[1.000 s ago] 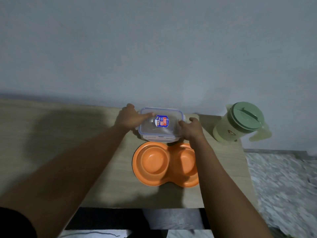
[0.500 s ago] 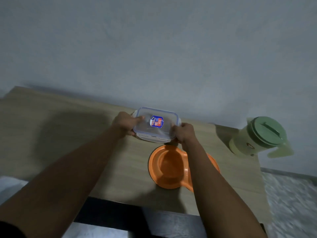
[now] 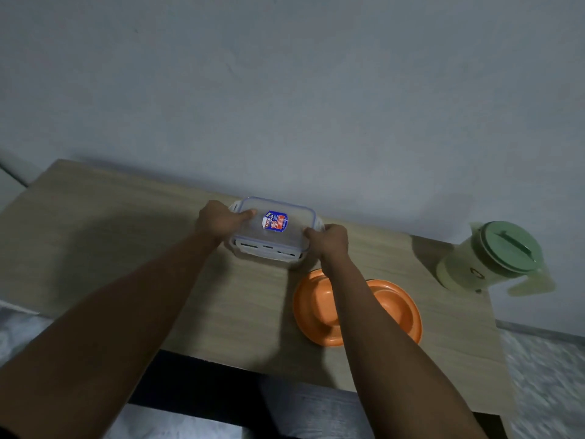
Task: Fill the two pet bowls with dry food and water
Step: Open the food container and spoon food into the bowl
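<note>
**Clear box gripped at both ends**

A clear rectangular plastic container (image 3: 273, 232) with a blue-edged lid and a blue sticker is gripped at the far edge of the pale wooden table (image 3: 110, 242). The left hand (image 3: 218, 220) is clamped on its left end, thumb laid on the lid; the right hand (image 3: 329, 242) is curled around its right end. The orange plastic double pet bowl (image 3: 402, 312) is seen just nearer, partly hidden under the right forearm. A pale green lidded jug (image 3: 487, 258) is stood well apart, to the right.

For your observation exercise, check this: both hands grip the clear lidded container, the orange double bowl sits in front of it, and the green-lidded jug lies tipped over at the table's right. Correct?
One error: the green-lidded jug stands upright, not tipped over, as the head view shows. Otherwise right: the left hand and right hand grip the clear lidded container, with the orange double bowl in front.
</note>
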Tool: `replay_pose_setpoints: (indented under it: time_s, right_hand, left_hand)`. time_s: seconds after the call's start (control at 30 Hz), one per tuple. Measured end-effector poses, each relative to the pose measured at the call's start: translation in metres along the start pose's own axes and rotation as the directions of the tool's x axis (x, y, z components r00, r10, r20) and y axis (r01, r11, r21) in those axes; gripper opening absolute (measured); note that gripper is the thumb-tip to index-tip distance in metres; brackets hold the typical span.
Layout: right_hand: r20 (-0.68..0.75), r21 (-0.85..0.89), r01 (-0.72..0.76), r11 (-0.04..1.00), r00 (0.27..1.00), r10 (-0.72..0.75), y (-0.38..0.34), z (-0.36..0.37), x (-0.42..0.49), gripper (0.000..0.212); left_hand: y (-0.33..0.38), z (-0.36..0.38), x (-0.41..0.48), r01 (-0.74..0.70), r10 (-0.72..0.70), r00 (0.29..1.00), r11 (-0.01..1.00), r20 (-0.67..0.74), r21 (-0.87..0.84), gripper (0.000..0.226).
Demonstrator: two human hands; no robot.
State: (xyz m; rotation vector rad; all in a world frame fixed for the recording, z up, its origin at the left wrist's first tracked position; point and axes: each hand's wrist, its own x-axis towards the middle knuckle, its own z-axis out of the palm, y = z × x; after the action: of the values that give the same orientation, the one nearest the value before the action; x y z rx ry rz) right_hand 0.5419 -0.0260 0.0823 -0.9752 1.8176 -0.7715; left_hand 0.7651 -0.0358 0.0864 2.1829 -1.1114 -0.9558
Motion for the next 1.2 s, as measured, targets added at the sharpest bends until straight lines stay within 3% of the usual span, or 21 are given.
replay_pose_setpoints:
  time_s: [0.13, 0.27, 0.4, 0.6, 0.73, 1.03, 1.2]
  right_hand:
    - [-0.069, 0.064, 0.046, 0.997, 0.997, -0.042, -0.003, -0.033, 0.012, 0.031]
    - [-0.214, 0.126, 0.044, 0.991, 0.977, -0.016, 0.007, -0.094, 0.025, 0.05]
    - [-0.267, 0.179, -0.009, 0.984, 0.962, 0.057, 0.03, -0.143, 0.037, 0.064]
    - [-0.254, 0.068, -0.041, 0.997, 0.966, 0.057, 0.065, -0.177, 0.052, 0.047]
    - [-0.191, -0.024, -0.07, 0.997, 0.979, 0.064, 0.084, -0.18, 0.07, 0.05]
    - [-0.135, -0.241, -0.051, 0.969, 0.991, 0.019, 0.1, -0.177, 0.077, 0.04]
    - [-0.125, -0.375, -0.037, 0.926, 0.992, -0.011, 0.107, -0.173, 0.078, 0.033]
  left_hand:
    - [0.039, 0.003, -0.015, -0.09, 0.089, 0.996, 0.996, 0.025, 0.014, 0.059]
    - [0.081, 0.045, -0.035, -0.218, 0.203, 0.966, 0.973, 0.159, 0.082, 0.039]
    - [0.106, 0.102, -0.056, -0.317, 0.27, 0.925, 0.936, 0.269, 0.15, 0.046]
    - [0.113, 0.166, -0.061, -0.346, 0.246, 0.902, 0.904, 0.355, 0.252, 0.055]
    - [0.106, 0.189, -0.057, -0.317, 0.194, 0.918, 0.883, 0.345, 0.347, 0.051]
    - [0.089, 0.204, -0.052, -0.315, 0.149, 0.922, 0.826, 0.358, 0.467, 0.066]
    - [0.087, 0.204, -0.054, -0.341, 0.145, 0.915, 0.775, 0.375, 0.532, 0.062]
